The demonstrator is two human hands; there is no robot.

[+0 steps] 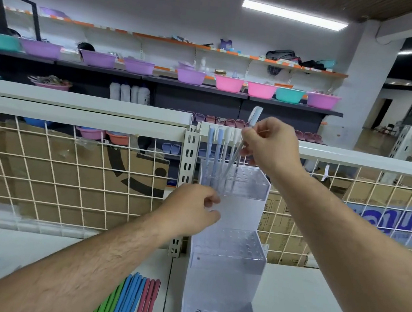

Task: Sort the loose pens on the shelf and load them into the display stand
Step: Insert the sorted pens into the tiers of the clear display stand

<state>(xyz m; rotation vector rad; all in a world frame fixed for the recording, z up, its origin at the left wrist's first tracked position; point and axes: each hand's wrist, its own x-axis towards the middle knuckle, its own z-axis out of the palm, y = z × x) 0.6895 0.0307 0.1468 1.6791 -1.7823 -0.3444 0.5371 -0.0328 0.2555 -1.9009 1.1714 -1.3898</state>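
Shop shelf (311,306), rear edge: left hand (191,211) grips display stand (234,212); right hand (271,145) pinches pale pen (235,156), tilted over top tier (253,187). Risk: slanted tip misses hole.

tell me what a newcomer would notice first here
Centre frame, the right hand pinches a pale pen, tilted over the top tier of the clear display stand, where several pens already stand upright. The left hand grips the stand's left edge; bright loose pens lie on the shelf at the bottom left.
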